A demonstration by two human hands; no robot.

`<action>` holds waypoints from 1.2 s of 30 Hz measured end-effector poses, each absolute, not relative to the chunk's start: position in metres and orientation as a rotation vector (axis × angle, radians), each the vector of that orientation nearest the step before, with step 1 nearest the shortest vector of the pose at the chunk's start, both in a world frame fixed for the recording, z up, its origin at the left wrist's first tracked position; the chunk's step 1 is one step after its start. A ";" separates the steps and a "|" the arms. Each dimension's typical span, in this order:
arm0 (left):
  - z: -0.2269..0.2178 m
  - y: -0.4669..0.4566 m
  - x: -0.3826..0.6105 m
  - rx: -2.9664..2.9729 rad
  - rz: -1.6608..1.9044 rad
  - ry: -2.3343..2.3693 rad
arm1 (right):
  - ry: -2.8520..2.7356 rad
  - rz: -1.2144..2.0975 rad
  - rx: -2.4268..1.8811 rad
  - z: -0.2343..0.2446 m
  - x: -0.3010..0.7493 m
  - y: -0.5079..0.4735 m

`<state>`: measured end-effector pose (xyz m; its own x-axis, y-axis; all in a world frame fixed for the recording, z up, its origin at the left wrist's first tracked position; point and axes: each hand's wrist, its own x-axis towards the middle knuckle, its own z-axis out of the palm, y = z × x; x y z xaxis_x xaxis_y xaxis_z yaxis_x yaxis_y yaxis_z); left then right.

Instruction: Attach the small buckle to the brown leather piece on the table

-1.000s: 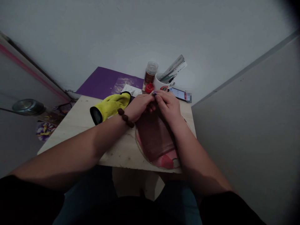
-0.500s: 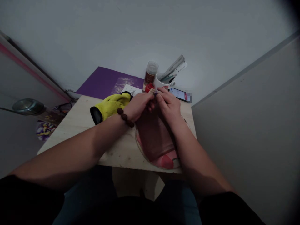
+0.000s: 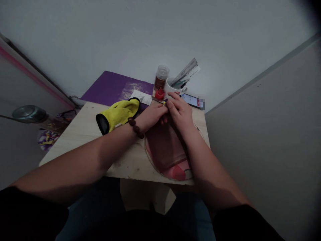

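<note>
A: why the two-sided pinch?

B: left hand [image 3: 151,116] and right hand [image 3: 182,112] both seem to have fingers closed round a purple bit [image 3: 166,99], at the mat's [image 3: 164,147] twelve o'clock. probably one steadies, one works.

A: and the glove [image 3: 119,112]?

B: mat's ten o'clock, on the desk [image 3: 75,134], likely parked within reach.

straight ahead of the left hand [image 3: 151,117] and right hand [image 3: 182,112], the small red object [image 3: 159,94], jar [image 3: 160,82] and mug [image 3: 171,89] block the way, with a ruler [image 3: 184,71] slanting up rightward from the mug. a smartphone [image 3: 190,100] lies just beyond the right hand, and a yellow glove [image 3: 117,112] bars the left hand's outer side. a hand could pass low over the wooden tabletop [image 3: 71,135] left of the glove; the side panel [image 3: 260,134] limits the right.
</note>
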<state>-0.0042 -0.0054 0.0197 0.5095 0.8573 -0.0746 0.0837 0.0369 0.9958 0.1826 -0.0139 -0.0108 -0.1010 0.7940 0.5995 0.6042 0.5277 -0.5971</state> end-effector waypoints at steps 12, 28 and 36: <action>0.022 -0.006 -0.005 1.436 0.702 0.888 | -1.789 0.267 -1.170 -0.011 0.181 -0.015; 0.030 -0.006 -0.006 1.363 0.923 1.030 | -1.826 0.306 -1.096 -0.017 0.180 -0.012; 0.019 -0.005 -0.003 1.452 0.808 0.997 | -1.806 0.273 -1.140 -0.015 0.182 -0.013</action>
